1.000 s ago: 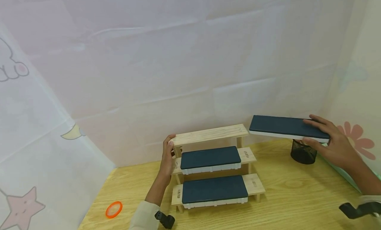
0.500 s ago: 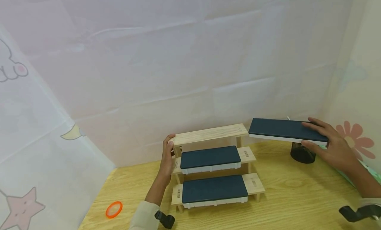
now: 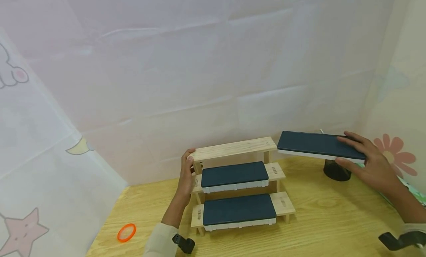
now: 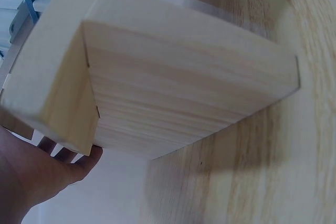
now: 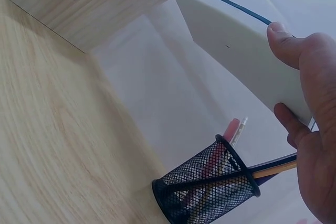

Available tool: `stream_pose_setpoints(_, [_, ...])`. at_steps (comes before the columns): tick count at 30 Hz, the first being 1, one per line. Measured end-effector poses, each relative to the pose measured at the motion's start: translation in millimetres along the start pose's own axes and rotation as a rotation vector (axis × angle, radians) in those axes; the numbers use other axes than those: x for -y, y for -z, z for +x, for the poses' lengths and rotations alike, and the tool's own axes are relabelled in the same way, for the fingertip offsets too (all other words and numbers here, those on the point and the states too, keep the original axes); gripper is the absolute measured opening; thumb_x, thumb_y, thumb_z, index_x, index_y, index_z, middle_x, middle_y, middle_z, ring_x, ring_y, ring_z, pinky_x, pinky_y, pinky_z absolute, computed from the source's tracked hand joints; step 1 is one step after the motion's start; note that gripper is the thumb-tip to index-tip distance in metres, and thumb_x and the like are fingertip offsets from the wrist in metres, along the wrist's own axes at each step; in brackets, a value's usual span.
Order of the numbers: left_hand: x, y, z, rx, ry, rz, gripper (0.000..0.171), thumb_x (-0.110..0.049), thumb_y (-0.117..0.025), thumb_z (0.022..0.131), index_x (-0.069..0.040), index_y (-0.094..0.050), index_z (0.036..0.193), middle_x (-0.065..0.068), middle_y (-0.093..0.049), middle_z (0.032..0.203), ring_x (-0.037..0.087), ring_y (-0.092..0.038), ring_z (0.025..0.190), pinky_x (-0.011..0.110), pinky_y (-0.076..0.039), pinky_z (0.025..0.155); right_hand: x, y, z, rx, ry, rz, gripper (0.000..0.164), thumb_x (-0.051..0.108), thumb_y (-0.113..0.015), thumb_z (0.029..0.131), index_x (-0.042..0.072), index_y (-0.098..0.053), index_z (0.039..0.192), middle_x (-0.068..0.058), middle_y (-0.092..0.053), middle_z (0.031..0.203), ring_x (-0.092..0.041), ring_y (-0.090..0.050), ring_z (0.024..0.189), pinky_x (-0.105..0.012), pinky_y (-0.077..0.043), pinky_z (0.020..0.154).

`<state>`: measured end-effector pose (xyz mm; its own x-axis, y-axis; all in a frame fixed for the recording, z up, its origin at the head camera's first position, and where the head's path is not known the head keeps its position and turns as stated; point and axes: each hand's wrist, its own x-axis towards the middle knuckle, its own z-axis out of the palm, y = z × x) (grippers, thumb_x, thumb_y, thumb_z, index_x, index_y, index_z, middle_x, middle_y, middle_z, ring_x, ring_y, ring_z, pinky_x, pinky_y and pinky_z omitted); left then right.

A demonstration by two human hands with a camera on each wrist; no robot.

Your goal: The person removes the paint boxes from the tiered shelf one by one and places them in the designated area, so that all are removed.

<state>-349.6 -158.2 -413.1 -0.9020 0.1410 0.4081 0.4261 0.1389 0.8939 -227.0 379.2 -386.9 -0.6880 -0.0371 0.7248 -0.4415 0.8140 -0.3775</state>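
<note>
A pale wooden three-tier rack (image 3: 233, 148) stands on the table. My left hand (image 3: 186, 177) grips the left end of its top tier, fingers behind the edge in the left wrist view. Two flat white boxes with dark blue lids sit on the rack: one box (image 3: 234, 175) on the middle tier, another box (image 3: 239, 209) on the lowest. Held by its right end in my right hand (image 3: 374, 164) is a third such box (image 3: 316, 143), raised off the table and slightly tilted. Its left end comes right up to the top tier's right end.
Below the raised box, a black mesh pen holder (image 5: 210, 182) with pens stands near the back wall. An orange ring (image 3: 127, 232) lies on the table (image 3: 149, 201) at the left. Pale printed sheets (image 3: 166, 83) cover the walls behind and beside.
The box in my right hand has come down a little and slightly left, toward the top tier. My left hand keeps its grip on the rack, which stays put.
</note>
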Motion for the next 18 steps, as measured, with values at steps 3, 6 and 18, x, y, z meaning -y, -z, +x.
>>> stream_pose_setpoints(3, [-0.4, -0.1, -0.1, -0.002, -0.009, 0.001, 0.043, -0.047, -0.024, 0.109, -0.037, -0.032, 0.150, -0.003, -0.030, 0.151, 0.031, -0.041, 0.128, 0.055, -0.032, 0.101, 3, 0, -3, 0.018, -0.032, 0.018, 0.071, 0.016, -0.081, 0.086, 0.022, -0.050, 0.150, 0.002, -0.028, 0.162, -0.019, -0.032, 0.132, -0.026, -0.030, 0.069])
stream_pose_setpoints(6, [-1.1, -0.6, 0.2, -0.004, -0.016, -0.002, 0.042, -0.046, -0.024, 0.109, -0.038, -0.033, 0.150, -0.005, -0.030, 0.151, 0.030, -0.041, 0.128, 0.055, -0.032, 0.101, 7, 1, -5, 0.035, -0.047, 0.058, 0.072, 0.016, -0.080, 0.087, 0.022, -0.048, 0.151, 0.000, -0.025, 0.163, -0.038, -0.025, 0.144, -0.048, -0.038, 0.098])
stream_pose_setpoints(18, [0.8, -3.4, 0.5, -0.002, -0.017, -0.007, 0.042, -0.047, -0.025, 0.109, -0.038, -0.033, 0.149, -0.003, -0.031, 0.150, 0.032, -0.042, 0.128, 0.056, -0.032, 0.102, 11, 1, -15, 0.040, -0.027, 0.068, 0.073, 0.015, -0.082, 0.085, 0.019, -0.049, 0.150, -0.004, -0.026, 0.162, -0.046, -0.019, 0.146, -0.078, -0.016, 0.103])
